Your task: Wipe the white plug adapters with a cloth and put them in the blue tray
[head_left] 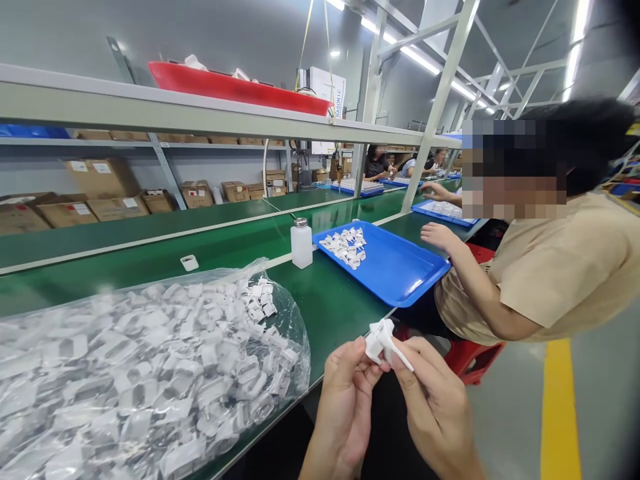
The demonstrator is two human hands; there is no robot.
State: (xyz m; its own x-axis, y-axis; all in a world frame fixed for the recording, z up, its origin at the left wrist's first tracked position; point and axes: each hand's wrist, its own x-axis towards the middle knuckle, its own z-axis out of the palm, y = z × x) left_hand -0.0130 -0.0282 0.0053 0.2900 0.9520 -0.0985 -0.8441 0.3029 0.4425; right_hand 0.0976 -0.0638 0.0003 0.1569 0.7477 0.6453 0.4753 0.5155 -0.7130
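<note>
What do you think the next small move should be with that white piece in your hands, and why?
Probably lay the white plastic adapter part in the blue tray: your left hand and right hand pinch it above the green belt, and similar white parts already sit grouped in that tray.

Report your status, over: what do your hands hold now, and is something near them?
Left hand and right hand pinching one white plastic part. Clear plastic bag of similar parts to the left. Blue tray farther ahead.
</note>
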